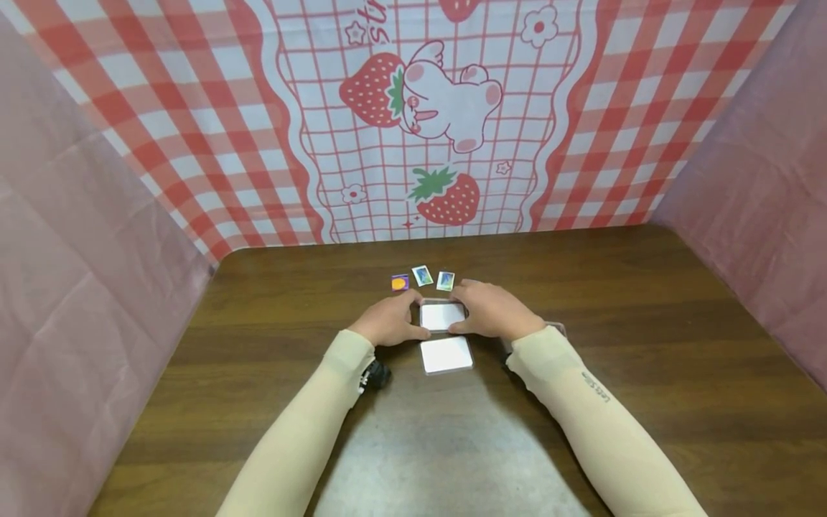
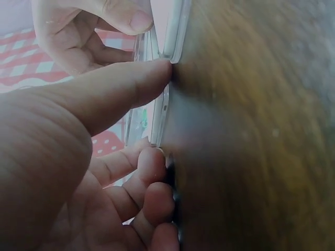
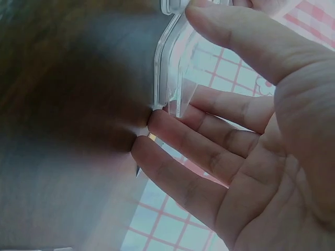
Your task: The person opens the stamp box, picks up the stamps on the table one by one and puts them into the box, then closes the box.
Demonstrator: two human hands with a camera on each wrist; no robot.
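A flat clear plastic case (image 1: 443,317) with a white face lies on the table between both hands. My left hand (image 1: 388,320) holds its left side, thumb at the near corner and fingers at the far corner. Opposite, my right hand (image 1: 496,310) grips the right side in the same manner. In the left wrist view, a clear layer of the case (image 2: 157,117) stands apart from the white one, like a lid. The right wrist view shows the transparent edges of the case (image 3: 170,68) between thumb and fingers. Nearer the body lies a second white-faced case (image 1: 446,355).
Beyond the hands lie small picture cards: a purple and orange one (image 1: 400,282), a blue-green one (image 1: 422,276) and another blue-green one (image 1: 446,281). A clear-edged object (image 1: 558,327) is partly hidden under the right forearm. A checkered strawberry cloth (image 1: 452,129) hangs behind the wooden table (image 1: 271,301).
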